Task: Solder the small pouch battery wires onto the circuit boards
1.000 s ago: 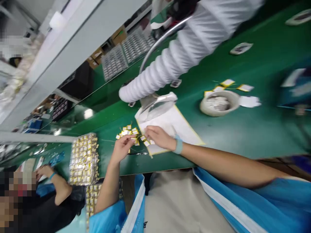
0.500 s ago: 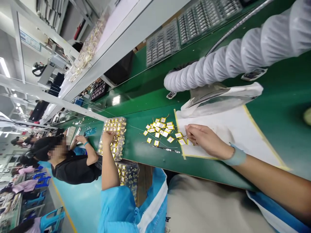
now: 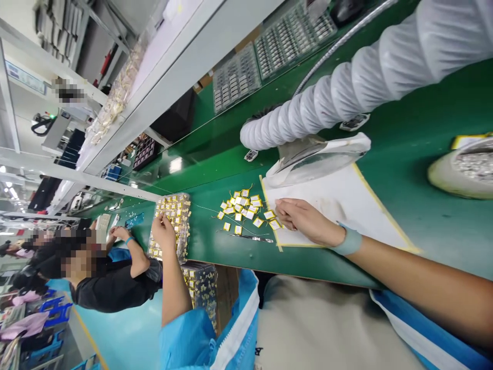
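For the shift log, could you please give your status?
Left hand at cell tray; right hand on white sheet by loose cells; white duct hose beyond.

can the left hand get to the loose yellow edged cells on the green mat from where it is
Probably yes. The left hand is at the clear plastic tray, and only green bench mat and a thin wire lie before the loose yellow-edged pouch cells. Nothing bulky looks in the way.

Small white pouch cells edged in yellow (image 3: 241,205) dot the green surface (image 3: 442,216), beside a white sheet (image 3: 327,205) bordered yellow; a pale teal wristband (image 3: 349,240) and sky-blue smock (image 3: 185,341) with white stripe
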Demonstrator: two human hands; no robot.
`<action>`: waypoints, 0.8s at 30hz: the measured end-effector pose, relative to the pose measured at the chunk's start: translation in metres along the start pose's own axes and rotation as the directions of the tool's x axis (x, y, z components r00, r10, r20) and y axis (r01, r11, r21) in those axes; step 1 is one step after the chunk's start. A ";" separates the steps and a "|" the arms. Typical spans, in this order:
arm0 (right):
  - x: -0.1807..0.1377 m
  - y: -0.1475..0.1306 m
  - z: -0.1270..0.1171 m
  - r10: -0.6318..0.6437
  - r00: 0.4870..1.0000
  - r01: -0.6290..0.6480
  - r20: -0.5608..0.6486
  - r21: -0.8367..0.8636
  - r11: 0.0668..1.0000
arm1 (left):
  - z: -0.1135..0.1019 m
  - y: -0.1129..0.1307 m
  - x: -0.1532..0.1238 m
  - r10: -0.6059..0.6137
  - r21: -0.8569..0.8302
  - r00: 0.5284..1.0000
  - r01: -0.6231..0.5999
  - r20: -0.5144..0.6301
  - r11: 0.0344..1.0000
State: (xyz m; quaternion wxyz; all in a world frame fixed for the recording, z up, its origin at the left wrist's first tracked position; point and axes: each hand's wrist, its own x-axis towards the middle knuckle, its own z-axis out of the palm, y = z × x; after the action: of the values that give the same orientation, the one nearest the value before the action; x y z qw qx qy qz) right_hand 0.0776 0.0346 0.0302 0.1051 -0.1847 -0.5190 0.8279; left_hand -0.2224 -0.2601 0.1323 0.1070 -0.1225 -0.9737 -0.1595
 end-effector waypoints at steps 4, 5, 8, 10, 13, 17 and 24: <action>-0.002 0.000 0.005 -0.026 0.991 0.033 0.130 -0.050 0.998 | 0.017 0.042 -0.053 0.153 -0.398 0.982 -0.097 0.110 0.912; -0.002 0.001 0.006 -0.033 0.987 0.045 0.155 -0.074 0.996 | 0.022 0.056 -0.068 0.215 -0.515 0.962 -0.101 0.166 0.851; -0.003 0.000 0.004 -0.066 0.980 0.096 0.187 -0.157 0.983 | 0.036 0.100 -0.106 0.405 -0.783 0.859 -0.008 0.313 0.622; -0.003 -0.002 0.001 -0.095 0.977 0.136 0.192 -0.213 0.968 | 0.043 0.126 -0.124 0.479 -0.823 0.786 0.065 0.391 0.565; -0.003 -0.004 -0.001 -0.134 0.968 0.194 0.213 -0.293 0.936 | 0.054 0.149 -0.136 0.530 -0.806 0.695 0.122 0.486 0.579; -0.001 -0.002 0.001 -0.146 0.963 0.223 0.226 -0.365 0.904 | 0.066 0.150 -0.125 0.552 -0.762 0.613 0.132 0.565 0.634; 0.001 -0.008 -0.011 -0.121 0.988 0.146 0.101 -0.308 0.940 | 0.080 0.124 -0.098 0.479 -0.678 0.696 0.014 0.534 0.735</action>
State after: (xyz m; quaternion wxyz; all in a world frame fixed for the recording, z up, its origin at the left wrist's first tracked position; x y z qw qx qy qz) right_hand 0.0810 0.0477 0.0330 0.1094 -0.1301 -0.6593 0.7324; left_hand -0.1096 -0.1389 0.0690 -0.2839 -0.3315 -0.8027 -0.4063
